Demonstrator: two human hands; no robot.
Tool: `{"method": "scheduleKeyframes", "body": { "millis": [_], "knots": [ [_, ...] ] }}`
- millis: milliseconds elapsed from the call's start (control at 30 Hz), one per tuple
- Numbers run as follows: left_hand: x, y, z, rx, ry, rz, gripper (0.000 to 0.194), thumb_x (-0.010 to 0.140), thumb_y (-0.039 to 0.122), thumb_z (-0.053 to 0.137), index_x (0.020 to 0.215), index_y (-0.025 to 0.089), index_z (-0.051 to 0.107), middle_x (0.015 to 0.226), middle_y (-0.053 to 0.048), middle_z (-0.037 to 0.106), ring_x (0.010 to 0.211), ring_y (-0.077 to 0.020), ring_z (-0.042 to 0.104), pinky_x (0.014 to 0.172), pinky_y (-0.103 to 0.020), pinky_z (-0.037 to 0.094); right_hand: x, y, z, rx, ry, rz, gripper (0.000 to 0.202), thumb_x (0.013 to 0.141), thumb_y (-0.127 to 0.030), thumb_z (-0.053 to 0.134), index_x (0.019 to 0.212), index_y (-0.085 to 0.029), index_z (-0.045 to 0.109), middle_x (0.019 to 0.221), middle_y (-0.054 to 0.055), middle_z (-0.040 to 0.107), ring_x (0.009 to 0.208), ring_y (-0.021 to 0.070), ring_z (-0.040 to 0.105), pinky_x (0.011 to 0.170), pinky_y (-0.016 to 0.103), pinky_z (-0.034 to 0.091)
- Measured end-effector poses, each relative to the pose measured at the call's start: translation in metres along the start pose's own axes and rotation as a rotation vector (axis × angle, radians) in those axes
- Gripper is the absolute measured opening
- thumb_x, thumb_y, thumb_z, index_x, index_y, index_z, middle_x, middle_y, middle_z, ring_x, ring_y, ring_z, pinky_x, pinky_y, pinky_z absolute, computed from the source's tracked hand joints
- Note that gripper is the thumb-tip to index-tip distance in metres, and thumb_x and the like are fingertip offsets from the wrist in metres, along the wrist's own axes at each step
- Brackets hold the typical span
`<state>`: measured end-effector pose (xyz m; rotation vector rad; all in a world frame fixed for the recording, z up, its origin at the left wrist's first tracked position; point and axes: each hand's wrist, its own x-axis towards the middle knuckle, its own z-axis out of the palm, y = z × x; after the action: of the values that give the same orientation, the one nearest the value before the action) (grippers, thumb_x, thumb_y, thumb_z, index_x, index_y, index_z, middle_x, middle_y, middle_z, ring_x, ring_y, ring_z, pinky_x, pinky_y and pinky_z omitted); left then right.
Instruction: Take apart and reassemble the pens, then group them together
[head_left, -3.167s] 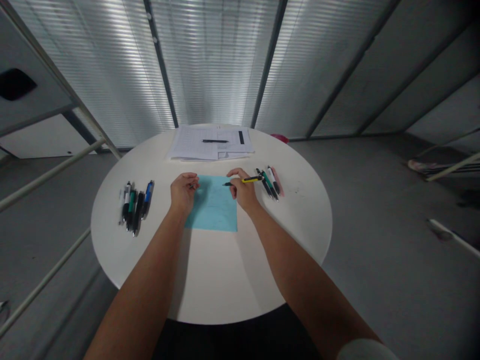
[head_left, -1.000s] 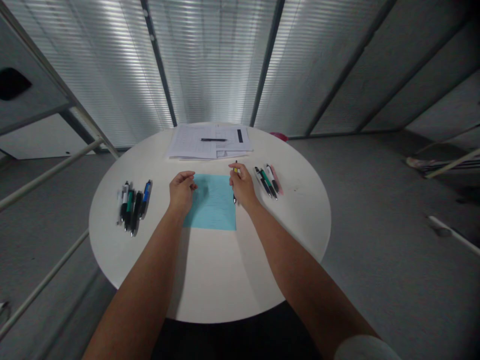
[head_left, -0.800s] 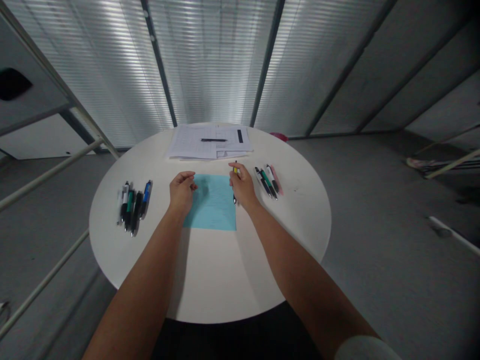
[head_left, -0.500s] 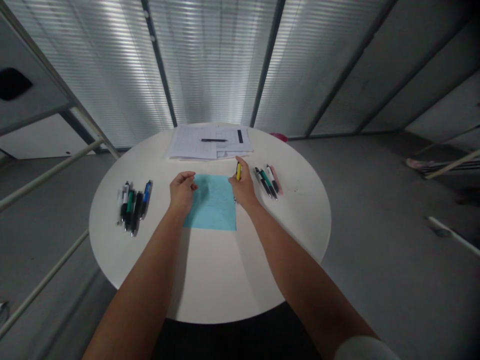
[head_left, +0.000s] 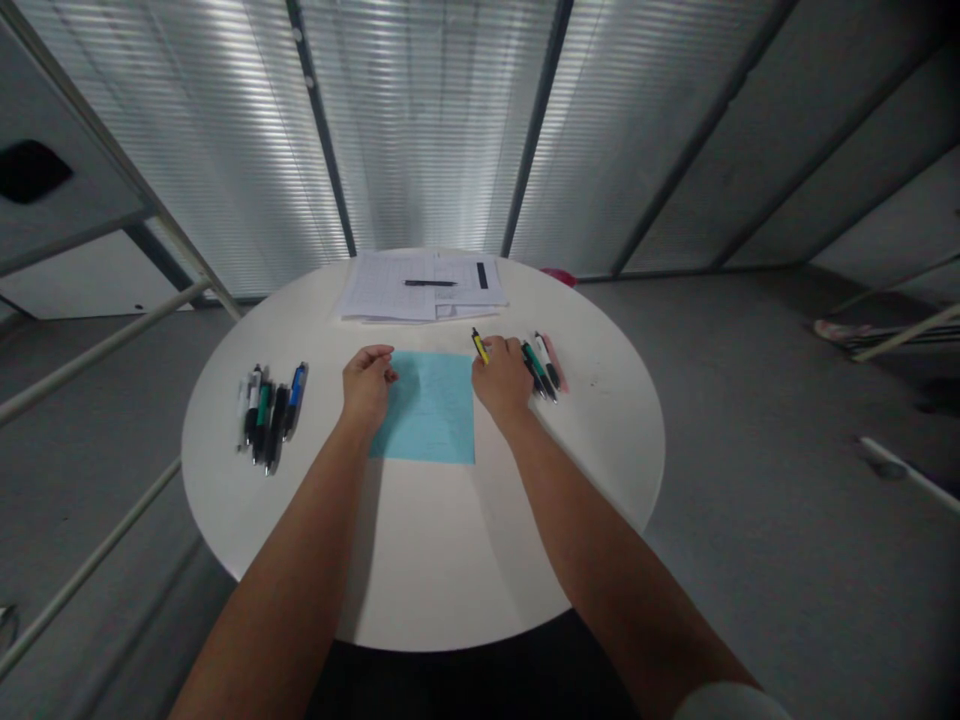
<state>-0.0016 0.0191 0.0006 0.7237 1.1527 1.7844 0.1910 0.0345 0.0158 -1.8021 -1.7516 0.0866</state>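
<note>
My right hand is closed around a yellow pen with a dark tip end, which sticks out past the fingers toward the far left. It is just right of a light-blue sheet of paper and partly covers a small group of pens, among them a green pen and a white-and-black pen. My left hand rests at the sheet's left edge, fingers loosely bent and apart, with nothing visible in them. Faint writing shows on the blue sheet.
On the left of the round white table lie several pens, one of them blue. White printed papers with a black pen on top lie at the far edge. A pink strip is beside the right-hand pens.
My right hand has shifted right, off the blue sheet's edge and over the pen group, and the yellow pen in it now tilts to the left. My left hand stays put.
</note>
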Motion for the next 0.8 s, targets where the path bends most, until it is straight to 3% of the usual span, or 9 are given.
{"method": "scheduleKeyframes", "body": {
  "millis": [267,500,800],
  "knots": [
    [-0.001,0.001,0.0,-0.004,0.002,-0.007,0.012,0.061,0.012,0.063,0.071,0.018,0.064,0.057,0.003,0.049,0.05,-0.0074,0.044,0.052,-0.023,0.04,0.003,0.013,-0.008,-0.229,0.098,0.065,0.028,0.087,-0.014,0.043,0.109,-0.014,0.061,0.108,0.015,0.061,0.099,0.0258,0.057,0.081,0.038,0.038],
    [-0.001,0.001,0.0,0.011,0.001,-0.014,0.011,0.062,0.013,0.064,0.071,0.018,0.063,0.057,0.004,0.048,0.05,-0.0077,0.045,0.052,-0.023,0.04,0.007,0.025,-0.007,-0.228,0.116,0.105,0.03,0.093,-0.016,0.035,0.105,-0.015,0.063,0.106,0.017,0.064,0.103,0.0271,0.056,0.083,0.039,0.035],
    [0.001,0.0,0.0,-0.001,-0.005,-0.014,0.01,0.062,0.014,0.064,0.072,0.018,0.064,0.054,0.004,0.047,0.048,-0.0079,0.045,0.051,-0.024,0.04,0.008,0.03,-0.005,-0.248,0.134,0.124,0.034,0.089,-0.012,0.036,0.098,-0.014,0.069,0.108,0.017,0.063,0.106,0.0308,0.053,0.084,0.044,0.035]
  ]
}}
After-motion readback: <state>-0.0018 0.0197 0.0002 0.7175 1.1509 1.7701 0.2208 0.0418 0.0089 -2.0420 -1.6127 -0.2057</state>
